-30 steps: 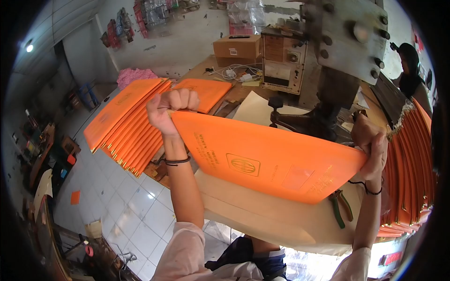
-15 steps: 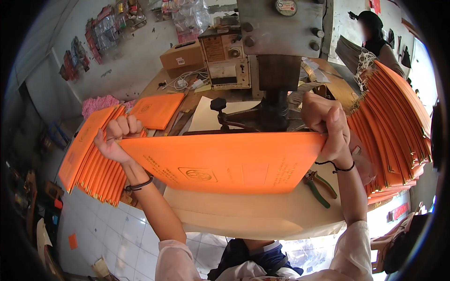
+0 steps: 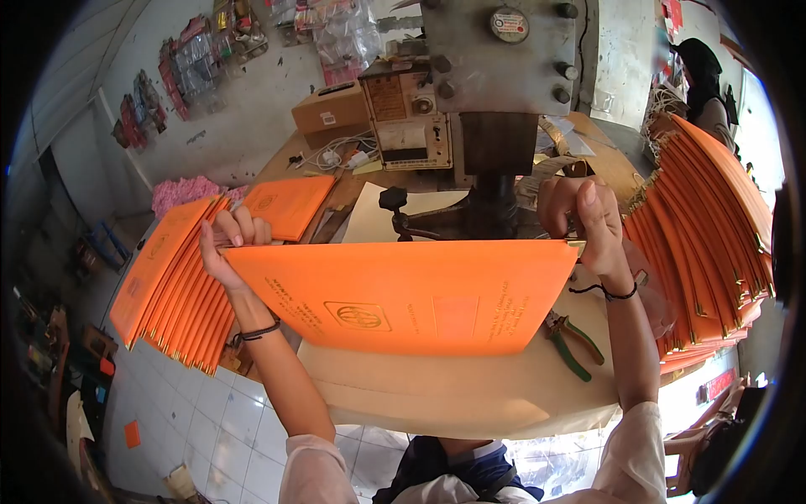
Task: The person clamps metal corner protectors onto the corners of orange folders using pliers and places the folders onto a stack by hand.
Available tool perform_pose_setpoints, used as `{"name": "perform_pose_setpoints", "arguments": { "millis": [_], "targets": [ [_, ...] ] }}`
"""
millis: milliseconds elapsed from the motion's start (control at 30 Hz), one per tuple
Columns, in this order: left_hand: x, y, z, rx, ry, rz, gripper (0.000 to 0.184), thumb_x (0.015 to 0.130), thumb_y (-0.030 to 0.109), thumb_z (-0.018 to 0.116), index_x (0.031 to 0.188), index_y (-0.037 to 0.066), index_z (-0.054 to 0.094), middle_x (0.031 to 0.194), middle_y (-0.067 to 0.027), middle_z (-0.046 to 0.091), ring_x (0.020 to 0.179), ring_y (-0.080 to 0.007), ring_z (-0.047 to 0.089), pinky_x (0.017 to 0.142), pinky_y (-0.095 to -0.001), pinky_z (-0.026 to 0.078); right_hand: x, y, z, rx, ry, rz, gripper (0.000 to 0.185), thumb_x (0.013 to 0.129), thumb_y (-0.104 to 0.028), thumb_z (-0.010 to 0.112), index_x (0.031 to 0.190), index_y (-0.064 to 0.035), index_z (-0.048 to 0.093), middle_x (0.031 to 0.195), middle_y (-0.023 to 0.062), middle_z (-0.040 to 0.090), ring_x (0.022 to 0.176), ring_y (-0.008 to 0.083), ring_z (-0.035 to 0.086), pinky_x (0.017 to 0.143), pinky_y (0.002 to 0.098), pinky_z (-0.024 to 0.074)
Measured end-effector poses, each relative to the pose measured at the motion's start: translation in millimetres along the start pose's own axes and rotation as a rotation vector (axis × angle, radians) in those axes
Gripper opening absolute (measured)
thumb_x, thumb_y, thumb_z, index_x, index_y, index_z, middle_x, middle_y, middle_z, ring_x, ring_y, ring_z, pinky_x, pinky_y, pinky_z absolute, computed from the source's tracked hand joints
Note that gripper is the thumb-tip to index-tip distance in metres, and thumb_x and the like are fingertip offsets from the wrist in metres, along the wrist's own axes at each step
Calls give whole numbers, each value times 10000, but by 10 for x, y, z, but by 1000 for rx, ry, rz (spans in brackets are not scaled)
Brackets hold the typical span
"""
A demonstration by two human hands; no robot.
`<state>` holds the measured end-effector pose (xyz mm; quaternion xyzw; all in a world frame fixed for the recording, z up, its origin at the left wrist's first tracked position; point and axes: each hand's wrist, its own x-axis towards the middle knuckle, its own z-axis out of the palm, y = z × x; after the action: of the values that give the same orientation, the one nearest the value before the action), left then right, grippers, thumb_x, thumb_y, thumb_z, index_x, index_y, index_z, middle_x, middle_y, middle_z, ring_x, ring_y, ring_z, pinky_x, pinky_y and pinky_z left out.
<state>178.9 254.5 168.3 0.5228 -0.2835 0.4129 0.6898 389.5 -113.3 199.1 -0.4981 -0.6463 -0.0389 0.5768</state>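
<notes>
A wide orange folder (image 3: 437,294) with gold print and a round emblem stands tilted on the cream-covered work surface in front of me. My left hand (image 3: 231,244) is closed around its upper left corner. At the upper right corner, which carries a gold metal tip, my right hand (image 3: 588,220) is curled into a fist with the thumb up; what the fingers hold is hidden. Green-handled pliers (image 3: 573,349) lie near my right wrist, beside the folder.
Stacks of orange folders stand left (image 3: 176,281) and right (image 3: 705,244). Behind is a heavy press (image 3: 504,71) with a control box (image 3: 407,118) and a cardboard box (image 3: 329,113). Another person (image 3: 707,88) is at the far right.
My left hand has shifted right onto the folder's corner, its fingers less tightly curled. The gold tip beside my right hand now shows. The other person has moved right.
</notes>
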Motion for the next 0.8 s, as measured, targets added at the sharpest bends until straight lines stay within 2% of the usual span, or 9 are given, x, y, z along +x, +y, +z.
{"name": "perform_pose_setpoints", "arguments": {
  "millis": [100,200,233,367,400,500,533,633,800],
  "targets": [
    [-10,-20,-22,-51,-39,-31,500,997,429,375,655,65,405,561,-38,312,468,-140,249,464,-307,225,15,-50,14,-36,15,-95,523,981,-405,457,632,-17,488,590,58,501,568,167,500,561,306,391],
    [1,-5,24,-50,-60,-81,479,980,445,398,645,103,400,561,-11,301,469,-131,224,480,-304,211,39,-106,-36,-160,-38,-139,442,887,-386,601,635,-36,500,600,42,503,579,161,492,561,303,373],
    [-3,3,41,-75,-70,-86,469,974,443,404,649,105,402,563,-10,305,473,-132,230,479,-304,213,18,-85,-53,-132,-28,-100,402,810,-361,687,631,-54,500,610,32,499,593,163,480,559,303,351],
    [-15,-5,18,-144,-132,-105,432,963,424,411,666,111,408,575,-6,319,491,-135,255,476,-304,222,37,-115,-64,-101,-57,-130,406,779,-370,728,623,-73,499,629,22,471,596,155,454,553,294,327],
    [-23,-9,1,-158,-156,-115,422,964,416,408,671,113,410,578,-5,322,496,-136,261,475,-303,225,19,-117,-79,-76,-67,-95,444,750,-431,769,631,-90,511,649,15,473,602,138,450,549,282,317],
    [-49,-9,-17,-188,-147,-123,425,981,418,384,683,117,417,584,-2,327,503,-135,271,481,-297,231,-4,-104,-110,3,-134,-26,489,703,-505,805,647,-107,527,667,8,485,610,124,453,547,270,309],
    [-59,-14,-17,-215,-144,-119,432,983,417,391,679,112,418,594,-9,325,508,-138,268,486,-293,233,-10,-70,-127,71,-165,-6,523,619,-534,856,668,-122,537,676,6,494,605,115,447,547,261,307],
    [-73,-5,-4,-272,-139,-106,451,995,416,399,669,104,415,610,-19,320,516,-144,262,496,-285,239,-40,-42,-120,172,-197,58,528,550,-477,912,694,-128,542,687,8,514,611,113,463,553,256,319],
    [-73,-5,-6,-305,-156,-94,468,1022,414,374,660,117,391,585,-6,311,515,-141,263,494,-282,242,-28,-101,-196,111,-284,184,585,463,-408,963,728,-118,530,720,4,555,651,114,513,582,253,358]
  ]
}}
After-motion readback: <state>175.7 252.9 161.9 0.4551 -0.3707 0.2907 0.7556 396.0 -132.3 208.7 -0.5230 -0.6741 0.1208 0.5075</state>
